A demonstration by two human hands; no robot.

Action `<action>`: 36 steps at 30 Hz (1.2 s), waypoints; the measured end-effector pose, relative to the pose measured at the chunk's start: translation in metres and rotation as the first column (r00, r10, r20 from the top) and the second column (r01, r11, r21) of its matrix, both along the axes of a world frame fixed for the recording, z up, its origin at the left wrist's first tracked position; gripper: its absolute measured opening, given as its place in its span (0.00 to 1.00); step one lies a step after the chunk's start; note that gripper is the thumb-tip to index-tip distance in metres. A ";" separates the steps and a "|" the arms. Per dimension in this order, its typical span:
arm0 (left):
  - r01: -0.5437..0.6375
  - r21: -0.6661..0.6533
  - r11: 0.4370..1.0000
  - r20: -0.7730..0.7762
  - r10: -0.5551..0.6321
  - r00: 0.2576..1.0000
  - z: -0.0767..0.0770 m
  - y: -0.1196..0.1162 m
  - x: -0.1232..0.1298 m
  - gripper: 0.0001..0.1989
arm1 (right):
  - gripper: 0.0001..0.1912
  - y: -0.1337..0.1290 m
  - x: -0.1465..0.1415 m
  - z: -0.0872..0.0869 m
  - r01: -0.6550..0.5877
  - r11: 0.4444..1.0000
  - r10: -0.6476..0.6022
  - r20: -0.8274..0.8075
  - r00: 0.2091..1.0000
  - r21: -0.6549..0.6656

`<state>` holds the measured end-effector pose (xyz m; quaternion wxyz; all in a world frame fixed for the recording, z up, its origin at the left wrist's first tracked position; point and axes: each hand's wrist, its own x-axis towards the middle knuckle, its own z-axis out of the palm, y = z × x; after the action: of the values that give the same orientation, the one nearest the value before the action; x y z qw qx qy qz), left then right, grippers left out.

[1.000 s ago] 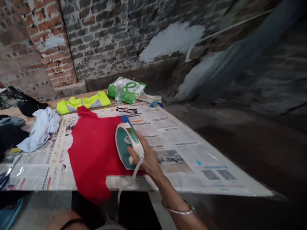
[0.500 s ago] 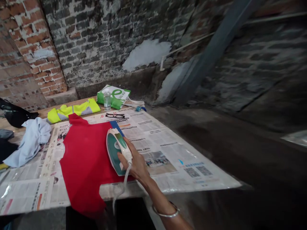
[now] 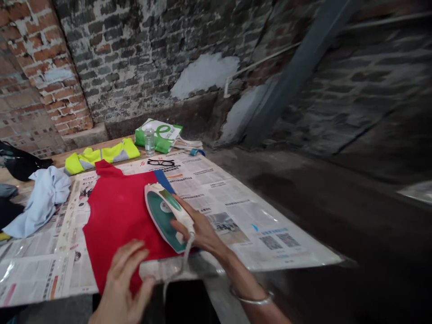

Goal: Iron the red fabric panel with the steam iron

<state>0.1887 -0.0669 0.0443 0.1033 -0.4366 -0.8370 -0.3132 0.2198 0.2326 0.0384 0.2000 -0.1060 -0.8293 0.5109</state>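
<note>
A red garment piece [image 3: 118, 202] with a blue strip [image 3: 162, 180] on its far right edge lies on the newspaper-covered table. My right hand [image 3: 197, 225] is wrapped round the handle of a white and teal clothes iron [image 3: 164, 209], which is over the right part of the red cloth. The iron's pale cord [image 3: 187, 252] drops past the table's front edge. My left hand [image 3: 124, 279] is at the near edge over the lower part of the cloth, fingers apart and nothing in them. Whether it touches the cloth I cannot tell.
Black-framed glasses [image 3: 161, 162], a clear bottle [image 3: 149, 141], a green and white bag [image 3: 165, 130] and a yellow reflective garment [image 3: 101, 155] lie along the far side. Light blue cloth [image 3: 47, 198] and a black bag [image 3: 20, 162] are at left. Newspaper [image 3: 236, 211] covers the table.
My left hand has come into view from below, over the near part of the red cloth. The iron in my right hand has tilted, its rear shifting a little to the right.
</note>
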 end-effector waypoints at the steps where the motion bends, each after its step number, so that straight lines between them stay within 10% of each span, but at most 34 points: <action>1: -0.047 -0.012 0.999 -0.051 0.046 0.998 -0.008 -0.005 -0.016 0.18 | 0.35 0.009 0.003 0.002 -0.100 0.995 0.100 0.014 0.995 -0.007; 5: -0.263 -0.088 0.961 -0.217 0.239 0.946 -0.046 -0.047 -0.074 0.15 | 0.25 0.038 0.012 0.015 -0.388 0.921 0.386 0.080 0.919 0.010; 8: -0.348 -0.165 0.923 -0.243 0.304 0.921 -0.063 -0.074 -0.093 0.17 | 0.26 0.042 0.014 0.019 -0.262 0.961 0.256 0.071 0.964 0.084; 13: -0.355 -0.164 0.921 -0.262 0.306 0.915 -0.064 -0.078 -0.088 0.19 | 0.26 0.029 0.007 0.013 -0.027 0.991 0.021 0.046 0.999 0.132; 20: -0.370 -0.140 0.918 -0.234 0.333 0.913 -0.066 -0.073 -0.084 0.18 | 0.25 -0.018 -0.026 0.024 -0.167 0.975 0.151 0.115 0.982 0.148; 29: -0.324 -0.075 0.943 -0.166 0.309 0.936 -0.071 -0.077 -0.092 0.20 | 0.19 -0.127 -0.110 0.047 -0.041 0.939 -0.077 0.328 0.942 0.340; 36: -0.336 -0.078 0.939 -0.159 0.321 0.934 -0.074 -0.076 -0.103 0.26 | 0.17 -0.136 -0.157 0.055 -0.072 0.942 -0.027 0.287 0.958 0.328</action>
<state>0.0858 -0.1424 -0.0296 0.1914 -0.3166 -0.9037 -0.2156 0.0629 0.0967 0.0935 0.0865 -0.1338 -0.9254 0.3438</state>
